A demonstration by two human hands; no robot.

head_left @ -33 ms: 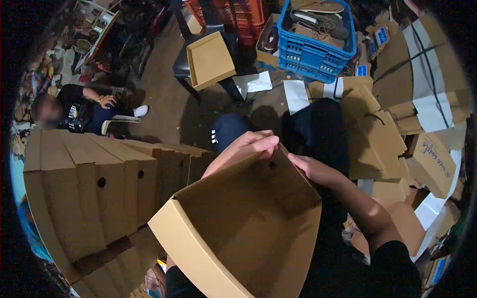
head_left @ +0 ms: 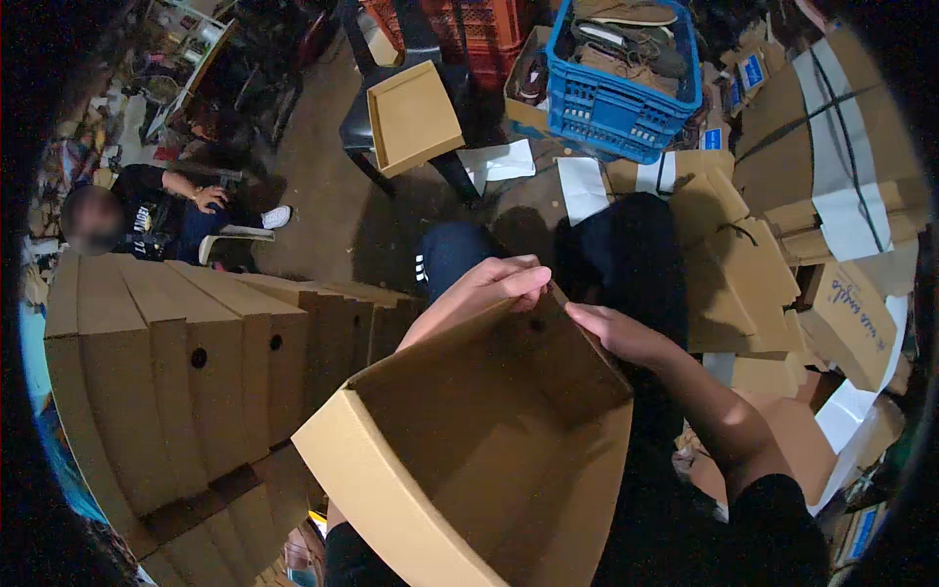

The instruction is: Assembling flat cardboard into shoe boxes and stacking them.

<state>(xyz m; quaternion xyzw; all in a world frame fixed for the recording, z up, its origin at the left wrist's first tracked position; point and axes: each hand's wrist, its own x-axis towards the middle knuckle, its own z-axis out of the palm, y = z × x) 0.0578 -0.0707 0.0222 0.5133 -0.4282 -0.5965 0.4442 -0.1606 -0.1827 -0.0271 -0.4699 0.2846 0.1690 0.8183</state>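
Note:
An open cardboard shoe box (head_left: 489, 440), with no lid on it, rests tilted over my lap, its hollow side facing up. My left hand (head_left: 501, 284) grips the far corner, thumb pressed against the fingers over the rim. On the far right edge, my right hand (head_left: 618, 333) pinches the cardboard wall between thumb and fingers. A small round hole shows inside the far wall, just under my hands. The fingertips outside the box are partly hidden.
Closed shoe boxes (head_left: 186, 382) stand in rows at my left. Ahead, a shallow cardboard lid (head_left: 416, 115) lies on a black chair (head_left: 354, 122), beside a blue crate (head_left: 611, 132) of shoes. Flattened cardboard (head_left: 734, 284) and a large taped carton (head_left: 782, 157) crowd the right. A person (head_left: 147, 215) sits far left.

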